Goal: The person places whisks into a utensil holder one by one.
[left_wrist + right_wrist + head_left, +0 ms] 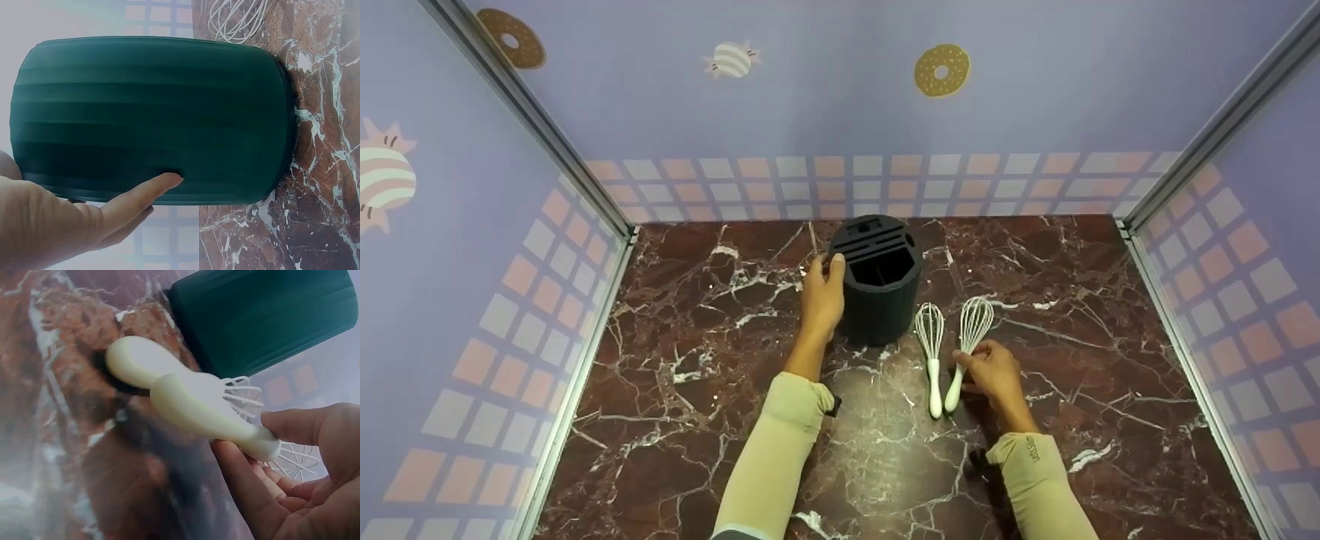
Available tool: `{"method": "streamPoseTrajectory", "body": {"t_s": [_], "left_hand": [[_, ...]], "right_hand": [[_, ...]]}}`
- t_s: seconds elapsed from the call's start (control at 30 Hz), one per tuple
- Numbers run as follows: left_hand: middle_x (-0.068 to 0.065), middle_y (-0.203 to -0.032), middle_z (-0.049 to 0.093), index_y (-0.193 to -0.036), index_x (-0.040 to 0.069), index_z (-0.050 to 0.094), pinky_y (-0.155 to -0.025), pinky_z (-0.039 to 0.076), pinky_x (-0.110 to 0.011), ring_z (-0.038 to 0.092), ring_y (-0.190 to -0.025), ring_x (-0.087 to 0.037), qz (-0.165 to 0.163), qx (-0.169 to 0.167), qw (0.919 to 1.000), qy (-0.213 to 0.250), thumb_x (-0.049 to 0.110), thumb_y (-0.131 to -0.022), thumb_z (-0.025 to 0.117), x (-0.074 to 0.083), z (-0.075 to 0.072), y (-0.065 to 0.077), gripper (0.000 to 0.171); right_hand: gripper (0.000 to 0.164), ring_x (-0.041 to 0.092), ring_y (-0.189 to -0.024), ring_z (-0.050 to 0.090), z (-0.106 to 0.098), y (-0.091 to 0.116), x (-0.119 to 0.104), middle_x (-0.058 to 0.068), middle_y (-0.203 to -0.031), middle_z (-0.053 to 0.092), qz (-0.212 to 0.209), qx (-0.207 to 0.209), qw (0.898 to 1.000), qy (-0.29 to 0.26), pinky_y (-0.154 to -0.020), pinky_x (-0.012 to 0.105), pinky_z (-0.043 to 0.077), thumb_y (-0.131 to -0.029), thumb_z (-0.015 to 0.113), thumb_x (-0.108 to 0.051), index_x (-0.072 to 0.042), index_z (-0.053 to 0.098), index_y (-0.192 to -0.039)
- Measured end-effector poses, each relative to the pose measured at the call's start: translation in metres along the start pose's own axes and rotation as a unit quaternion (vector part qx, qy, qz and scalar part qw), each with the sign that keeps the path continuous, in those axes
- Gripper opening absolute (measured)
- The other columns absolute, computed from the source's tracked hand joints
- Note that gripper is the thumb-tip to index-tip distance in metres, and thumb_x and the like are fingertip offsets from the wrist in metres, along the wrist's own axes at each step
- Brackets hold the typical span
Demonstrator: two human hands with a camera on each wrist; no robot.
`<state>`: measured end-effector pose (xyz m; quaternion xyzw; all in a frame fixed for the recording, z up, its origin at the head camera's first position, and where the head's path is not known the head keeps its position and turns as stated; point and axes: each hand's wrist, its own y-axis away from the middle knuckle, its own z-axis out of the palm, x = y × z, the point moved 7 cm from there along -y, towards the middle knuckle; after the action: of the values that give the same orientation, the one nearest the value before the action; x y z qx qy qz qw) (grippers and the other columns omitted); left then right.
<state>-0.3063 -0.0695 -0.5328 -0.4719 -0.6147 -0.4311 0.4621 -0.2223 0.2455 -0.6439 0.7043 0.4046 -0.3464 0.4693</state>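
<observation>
A dark round utensil holder (877, 307) stands upright, its top cut with slots, a small hole and one large opening; in the left wrist view its ribbed side (146, 118) looks deep green. My left hand (823, 296) touches the holder's left side near the rim, fingers fairly straight against the wall. Two whisks with pale handles lie to the right of the holder. Between thumb and fingers my right hand (994, 371) pinches the right whisk (975, 322) at the top of its handle (197, 410). The left whisk (931, 360) lies beside it, untouched.
The dark red marbled tabletop (697, 420) has white veins. A lilac back wall (825, 97) with checked squares rises behind it, and side walls (510, 337) stand left and right, joined by metal corner strips.
</observation>
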Motion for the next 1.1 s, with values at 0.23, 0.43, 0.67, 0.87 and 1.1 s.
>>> {"method": "streamPoseTrajectory", "body": {"t_s": [0.23, 0.43, 0.67, 0.87, 1.1], "left_hand": [[-0.017, -0.152, 0.049, -0.154, 0.007, 0.041, -0.115, 0.043, -0.046, 0.048, -0.142, -0.033, 0.0, 0.001, 1.0, -0.001, 0.049, -0.106, 0.044, 0.0, 0.0, 0.0, 0.064], [-0.018, -0.152, 0.05, -0.154, 0.007, 0.042, -0.115, 0.044, -0.045, 0.05, -0.141, -0.033, 0.003, 0.003, 1.0, 0.003, 0.047, -0.106, 0.045, 0.001, 0.0, 0.0, 0.063], [-0.017, -0.155, 0.046, -0.156, 0.008, 0.039, -0.115, 0.044, -0.046, 0.047, -0.143, -0.034, -0.009, -0.002, 1.0, -0.001, 0.049, -0.106, 0.045, 0.0, 0.0, 0.001, 0.065], [-0.017, -0.153, 0.049, -0.154, 0.007, 0.042, -0.114, 0.045, -0.046, 0.05, -0.141, -0.033, -0.001, 0.001, 1.0, -0.002, 0.049, -0.106, 0.045, 0.0, -0.001, 0.0, 0.063], [-0.017, -0.149, 0.053, -0.15, 0.007, 0.047, -0.113, 0.045, -0.044, 0.053, -0.138, -0.032, 0.011, 0.013, 0.9999, 0.0, 0.046, -0.106, 0.047, 0.001, -0.001, 0.0, 0.058]], "right_hand": [[0.034, 0.03, -0.067, 0.074, -0.003, 0.003, -0.034, 0.005, -0.084, 0.067, -0.053, 0.006, 0.998, 0.014, -0.067, 0.048, 0.063, -0.088, 0.081, -0.021, 0.0, 0.061, -0.105], [0.032, 0.017, -0.063, 0.068, -0.001, 0.008, -0.073, 0.008, -0.085, 0.068, -0.123, 0.005, 0.992, -0.003, -0.062, 0.043, 0.063, -0.087, 0.081, -0.016, 0.001, 0.06, -0.102], [0.032, 0.01, -0.064, 0.065, -0.004, 0.021, -0.126, 0.011, -0.09, 0.07, -0.198, 0.026, 0.979, 0.029, -0.057, 0.029, 0.061, -0.087, 0.082, -0.023, -0.002, 0.063, -0.101], [0.037, 0.015, -0.069, 0.072, 0.001, 0.029, -0.159, 0.01, -0.093, 0.069, -0.206, -0.004, 0.977, -0.044, -0.058, 0.038, 0.063, -0.087, 0.083, -0.024, -0.001, 0.062, -0.108], [0.038, 0.018, -0.071, 0.073, 0.014, 0.04, -0.197, 0.014, -0.094, 0.071, -0.263, -0.023, 0.961, -0.077, -0.059, 0.041, 0.063, -0.088, 0.082, -0.025, -0.002, 0.062, -0.111]]}}
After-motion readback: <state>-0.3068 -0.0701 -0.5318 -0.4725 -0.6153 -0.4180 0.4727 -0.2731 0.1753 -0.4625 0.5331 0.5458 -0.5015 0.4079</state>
